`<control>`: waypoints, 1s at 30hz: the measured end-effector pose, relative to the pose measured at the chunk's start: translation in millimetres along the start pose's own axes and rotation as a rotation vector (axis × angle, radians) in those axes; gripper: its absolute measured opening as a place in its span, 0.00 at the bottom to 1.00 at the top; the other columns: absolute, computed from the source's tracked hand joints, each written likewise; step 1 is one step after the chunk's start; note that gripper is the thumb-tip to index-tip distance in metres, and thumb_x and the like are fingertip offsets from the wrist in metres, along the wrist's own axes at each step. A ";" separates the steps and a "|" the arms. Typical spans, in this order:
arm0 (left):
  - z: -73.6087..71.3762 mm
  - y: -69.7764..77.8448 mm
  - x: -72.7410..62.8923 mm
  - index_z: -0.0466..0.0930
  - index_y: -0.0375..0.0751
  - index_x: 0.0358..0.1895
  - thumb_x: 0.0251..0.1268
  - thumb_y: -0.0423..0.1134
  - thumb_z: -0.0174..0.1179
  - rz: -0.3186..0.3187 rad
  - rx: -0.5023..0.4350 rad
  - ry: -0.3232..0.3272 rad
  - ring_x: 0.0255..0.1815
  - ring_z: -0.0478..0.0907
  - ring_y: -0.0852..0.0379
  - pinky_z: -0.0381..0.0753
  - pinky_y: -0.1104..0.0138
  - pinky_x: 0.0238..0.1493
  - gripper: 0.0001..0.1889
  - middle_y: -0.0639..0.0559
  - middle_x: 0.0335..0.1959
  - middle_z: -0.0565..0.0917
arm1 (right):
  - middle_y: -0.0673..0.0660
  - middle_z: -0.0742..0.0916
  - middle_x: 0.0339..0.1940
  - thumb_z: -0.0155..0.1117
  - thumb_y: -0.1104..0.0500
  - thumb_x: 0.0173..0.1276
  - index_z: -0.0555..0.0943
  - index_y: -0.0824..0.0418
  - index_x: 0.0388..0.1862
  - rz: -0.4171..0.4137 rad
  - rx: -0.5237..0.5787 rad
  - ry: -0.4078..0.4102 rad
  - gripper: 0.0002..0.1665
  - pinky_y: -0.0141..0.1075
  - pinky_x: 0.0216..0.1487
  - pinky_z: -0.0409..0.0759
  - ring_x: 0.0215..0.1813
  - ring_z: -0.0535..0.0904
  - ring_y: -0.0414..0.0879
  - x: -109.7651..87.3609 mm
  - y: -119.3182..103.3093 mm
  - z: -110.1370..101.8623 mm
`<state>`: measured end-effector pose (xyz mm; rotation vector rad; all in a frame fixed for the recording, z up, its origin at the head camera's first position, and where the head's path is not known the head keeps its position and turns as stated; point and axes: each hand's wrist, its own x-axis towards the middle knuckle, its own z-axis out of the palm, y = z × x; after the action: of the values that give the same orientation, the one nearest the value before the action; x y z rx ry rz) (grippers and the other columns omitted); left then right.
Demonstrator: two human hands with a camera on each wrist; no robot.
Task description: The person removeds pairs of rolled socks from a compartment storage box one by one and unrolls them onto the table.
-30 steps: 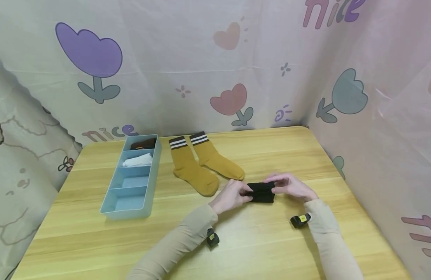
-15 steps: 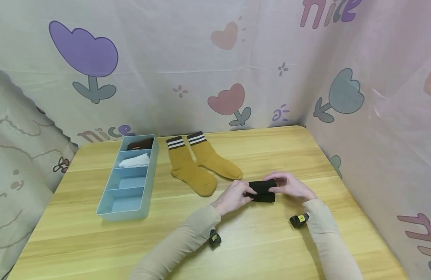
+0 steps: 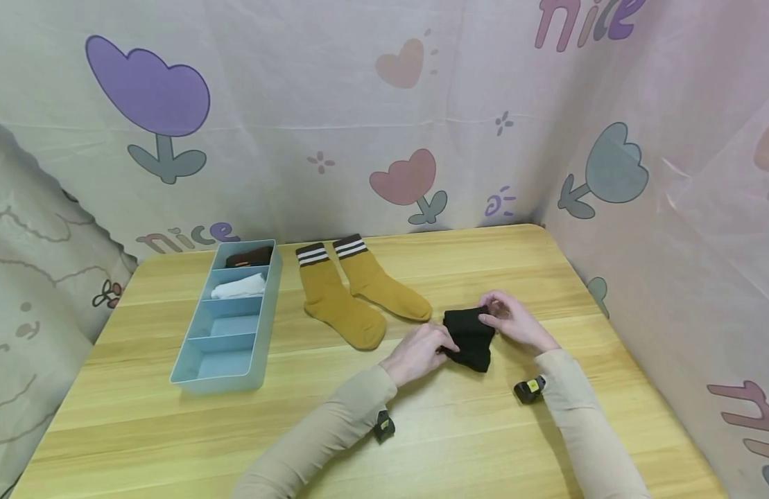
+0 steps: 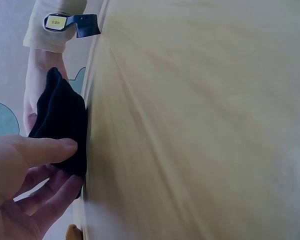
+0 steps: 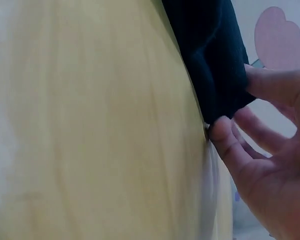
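Folded black socks (image 3: 468, 339) lie on the wooden table, right of centre in the head view. My left hand (image 3: 419, 352) pinches their left edge; in the left wrist view the thumb presses on the dark knit (image 4: 62, 120) with fingers behind it. At the upper right corner, my right hand (image 3: 515, 323) holds the socks between thumb and fingers, as the right wrist view also shows at the fabric's end (image 5: 217, 75). Just beyond the left hand lie two mustard socks (image 3: 343, 312) with dark, white-striped cuffs, spread flat side by side.
On the left stands a pale blue divided box (image 3: 259, 353). Its back compartment holds a dark brown folded item (image 3: 249, 256), and the one in front of that a white folded cloth (image 3: 239, 287). A patterned curtain (image 3: 284, 90) hangs behind the table (image 3: 172, 443).
The black socks went from a flat, narrow fold to a taller, tilted shape with a lower right corner hanging nearer me. My right hand shifted slightly up; the left stayed nearly in place.
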<state>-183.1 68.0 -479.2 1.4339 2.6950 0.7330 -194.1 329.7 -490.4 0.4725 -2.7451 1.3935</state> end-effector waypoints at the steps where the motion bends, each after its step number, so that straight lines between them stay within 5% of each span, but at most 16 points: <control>1: 0.5 -0.4 -0.1 0.90 0.46 0.47 0.59 0.29 0.67 0.004 0.000 -0.001 0.53 0.85 0.58 0.81 0.70 0.60 0.14 0.55 0.46 0.90 | 0.65 0.82 0.43 0.69 0.68 0.66 0.82 0.67 0.45 -0.026 -0.004 0.025 0.10 0.30 0.42 0.75 0.40 0.75 0.45 -0.2 0.3 0.8; 5: 1.5 -2.2 -0.3 0.91 0.45 0.46 0.58 0.30 0.68 0.039 0.015 -0.013 0.52 0.86 0.59 0.81 0.71 0.59 0.13 0.55 0.46 0.90 | 0.62 0.81 0.43 0.71 0.68 0.64 0.86 0.65 0.40 -0.068 -0.007 0.042 0.06 0.32 0.47 0.72 0.44 0.74 0.46 -2.1 0.6 -0.2; 11: -3.9 -4.6 -1.5 0.90 0.44 0.48 0.59 0.35 0.69 0.088 0.030 -0.115 0.54 0.83 0.59 0.79 0.71 0.61 0.13 0.54 0.51 0.87 | 0.63 0.77 0.53 0.73 0.67 0.61 0.83 0.67 0.54 0.045 0.121 -0.151 0.21 0.27 0.46 0.77 0.47 0.74 0.44 -5.4 2.1 -9.5; 14: -6.6 -5.2 -2.0 0.89 0.44 0.51 0.61 0.43 0.69 0.083 -0.002 -0.185 0.57 0.82 0.58 0.77 0.71 0.63 0.16 0.53 0.55 0.85 | 0.64 0.77 0.53 0.74 0.68 0.59 0.80 0.67 0.58 0.042 0.094 -0.204 0.27 0.28 0.41 0.77 0.43 0.74 0.44 -4.1 2.0 -11.5; 18: -7.2 -5.9 -4.1 0.89 0.46 0.51 0.67 0.51 0.65 0.086 -0.014 -0.204 0.58 0.80 0.60 0.77 0.73 0.62 0.17 0.54 0.56 0.84 | 0.66 0.77 0.51 0.73 0.67 0.61 0.80 0.68 0.56 0.067 0.096 -0.190 0.23 0.28 0.39 0.76 0.42 0.74 0.42 0.6 1.6 -10.9; 24: -3.2 -5.7 -8.9 0.91 0.55 0.47 0.71 0.45 0.63 0.114 0.078 -0.151 0.56 0.80 0.65 0.78 0.76 0.57 0.09 0.60 0.54 0.84 | 0.68 0.80 0.57 0.69 0.65 0.67 0.84 0.70 0.50 0.111 0.070 -0.105 0.14 0.25 0.43 0.77 0.46 0.75 0.36 4.5 6.6 -10.9; 30: -3.7 -2.9 -12.6 0.91 0.54 0.48 0.71 0.45 0.62 0.105 0.121 -0.139 0.60 0.82 0.65 0.79 0.74 0.61 0.10 0.59 0.62 0.83 | 0.61 0.85 0.37 0.65 0.58 0.72 0.84 0.64 0.44 0.140 -0.014 -0.100 0.10 0.28 0.36 0.74 0.34 0.76 0.38 13.7 3.6 -8.5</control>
<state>-178.9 55.3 -479.7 1.5983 2.6161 0.4612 -209.1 334.9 -486.0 0.3659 -2.9173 1.4156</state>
